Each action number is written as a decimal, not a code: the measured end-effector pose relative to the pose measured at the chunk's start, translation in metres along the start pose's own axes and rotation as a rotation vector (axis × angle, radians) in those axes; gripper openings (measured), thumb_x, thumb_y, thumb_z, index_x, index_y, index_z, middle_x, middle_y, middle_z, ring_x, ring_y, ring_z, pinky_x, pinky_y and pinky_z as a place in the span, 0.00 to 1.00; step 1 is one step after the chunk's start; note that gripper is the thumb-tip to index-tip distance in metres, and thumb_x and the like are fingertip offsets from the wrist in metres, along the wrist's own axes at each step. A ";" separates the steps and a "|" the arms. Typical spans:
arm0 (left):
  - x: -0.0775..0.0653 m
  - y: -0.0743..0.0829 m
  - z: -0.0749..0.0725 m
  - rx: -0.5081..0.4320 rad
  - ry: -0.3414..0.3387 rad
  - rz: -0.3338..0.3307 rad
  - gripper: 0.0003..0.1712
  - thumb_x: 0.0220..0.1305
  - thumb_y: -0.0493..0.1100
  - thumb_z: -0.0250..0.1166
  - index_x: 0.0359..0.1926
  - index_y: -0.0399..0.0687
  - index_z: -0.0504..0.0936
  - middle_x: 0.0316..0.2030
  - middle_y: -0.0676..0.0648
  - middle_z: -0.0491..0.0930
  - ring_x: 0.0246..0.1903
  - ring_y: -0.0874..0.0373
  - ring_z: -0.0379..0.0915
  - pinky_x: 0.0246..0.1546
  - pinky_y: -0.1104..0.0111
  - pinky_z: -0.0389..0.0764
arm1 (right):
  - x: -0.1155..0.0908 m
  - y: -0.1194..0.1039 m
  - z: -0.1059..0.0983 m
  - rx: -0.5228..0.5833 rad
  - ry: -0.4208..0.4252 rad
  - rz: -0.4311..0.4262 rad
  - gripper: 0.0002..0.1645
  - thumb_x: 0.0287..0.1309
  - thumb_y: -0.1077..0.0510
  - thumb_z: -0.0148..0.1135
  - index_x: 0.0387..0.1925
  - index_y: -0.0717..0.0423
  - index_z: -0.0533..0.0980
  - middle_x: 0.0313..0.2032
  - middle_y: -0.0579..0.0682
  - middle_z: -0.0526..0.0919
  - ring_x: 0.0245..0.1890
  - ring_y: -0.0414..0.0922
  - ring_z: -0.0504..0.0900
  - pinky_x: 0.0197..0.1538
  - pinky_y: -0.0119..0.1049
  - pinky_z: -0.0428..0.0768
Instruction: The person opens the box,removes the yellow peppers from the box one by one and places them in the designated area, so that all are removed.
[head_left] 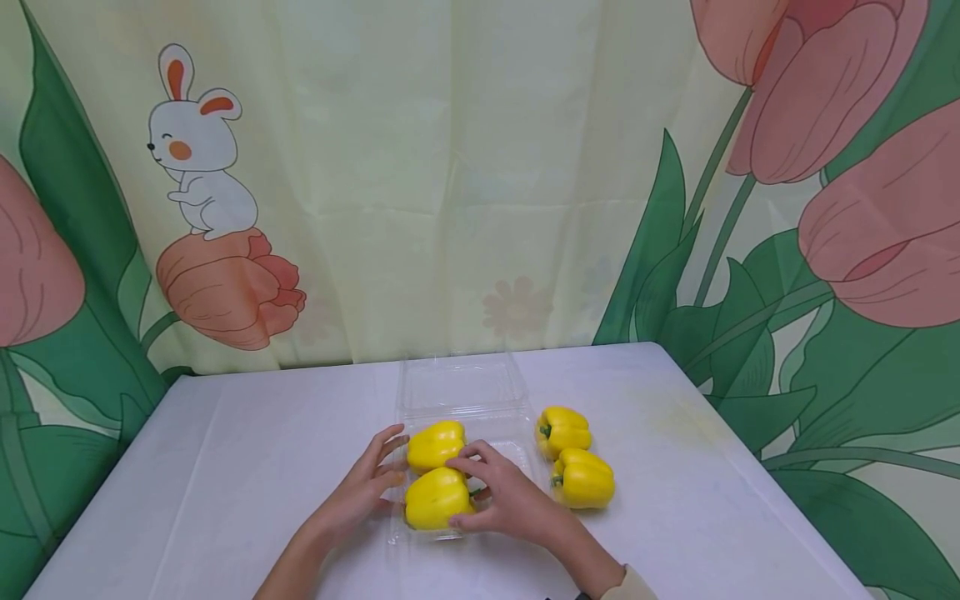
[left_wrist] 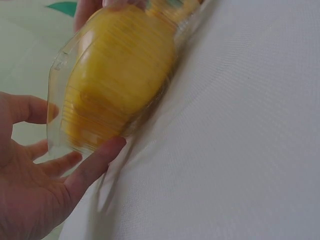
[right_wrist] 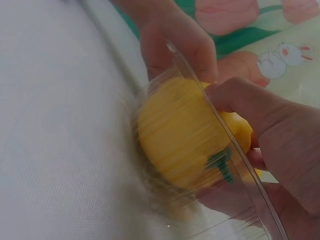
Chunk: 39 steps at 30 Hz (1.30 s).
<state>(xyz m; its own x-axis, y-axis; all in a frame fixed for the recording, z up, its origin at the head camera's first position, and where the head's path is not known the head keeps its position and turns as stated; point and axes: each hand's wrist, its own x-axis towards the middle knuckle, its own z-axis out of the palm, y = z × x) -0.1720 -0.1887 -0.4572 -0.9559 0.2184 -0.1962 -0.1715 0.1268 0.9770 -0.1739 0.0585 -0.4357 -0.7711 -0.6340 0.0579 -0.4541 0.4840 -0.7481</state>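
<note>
Hands [head_left: 367, 479] [head_left: 502, 493] around peppers [head_left: 437, 498] near tray edge [head_left: 438, 537]

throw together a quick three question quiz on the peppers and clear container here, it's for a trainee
1. How many yellow peppers show in the head view?
2. True or false: the lid of the clear container is closed.
3. Fill in: in the head view, the nearer pepper in the container has its green stem toward the person's ____ hand.

Key: 1. Four. 2. False; it is open. 3. Right hand.
</note>
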 end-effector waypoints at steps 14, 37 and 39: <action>0.000 0.001 0.000 -0.006 0.006 0.000 0.40 0.63 0.38 0.56 0.73 0.62 0.51 0.75 0.41 0.49 0.69 0.33 0.56 0.44 0.50 0.84 | 0.000 0.000 -0.002 0.021 0.098 -0.052 0.35 0.48 0.44 0.72 0.59 0.46 0.73 0.54 0.43 0.71 0.49 0.38 0.76 0.45 0.25 0.81; 0.001 -0.003 -0.002 -0.002 -0.003 0.013 0.41 0.63 0.37 0.55 0.74 0.58 0.49 0.75 0.39 0.49 0.68 0.33 0.57 0.43 0.52 0.84 | -0.007 0.001 -0.012 0.054 0.133 -0.106 0.35 0.51 0.47 0.70 0.61 0.47 0.70 0.60 0.43 0.74 0.50 0.41 0.78 0.47 0.29 0.83; 0.000 -0.003 -0.002 -0.005 -0.006 0.019 0.41 0.64 0.37 0.55 0.74 0.58 0.49 0.75 0.39 0.48 0.68 0.33 0.57 0.43 0.53 0.84 | -0.008 0.001 -0.014 0.044 0.139 -0.101 0.35 0.52 0.47 0.70 0.62 0.46 0.70 0.60 0.42 0.76 0.50 0.41 0.79 0.47 0.29 0.82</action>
<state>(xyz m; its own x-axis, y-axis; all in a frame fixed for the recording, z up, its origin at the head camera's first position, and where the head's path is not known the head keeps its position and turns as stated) -0.1724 -0.1912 -0.4596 -0.9574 0.2270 -0.1783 -0.1547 0.1182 0.9809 -0.1744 0.0722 -0.4280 -0.7780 -0.5875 0.2226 -0.5149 0.3933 -0.7617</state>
